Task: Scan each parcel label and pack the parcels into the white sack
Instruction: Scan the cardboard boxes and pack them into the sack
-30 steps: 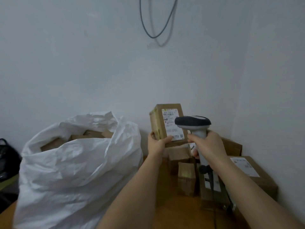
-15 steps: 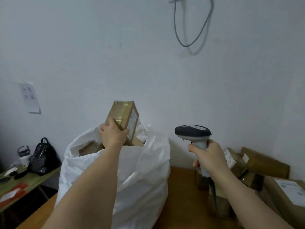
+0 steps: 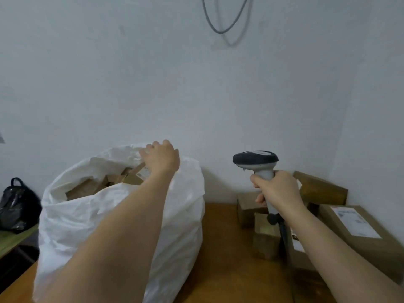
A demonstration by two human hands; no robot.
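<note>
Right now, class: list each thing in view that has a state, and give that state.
white sack: open-mouthed, upright, holding parcels.
left hand: over the sack's mouth, grip unclear.
right hand: gripping the scanner.
scanner: upright, held.
parcels on table: unpacked, one label up.
black bag: sitting on a side bench.
</note>
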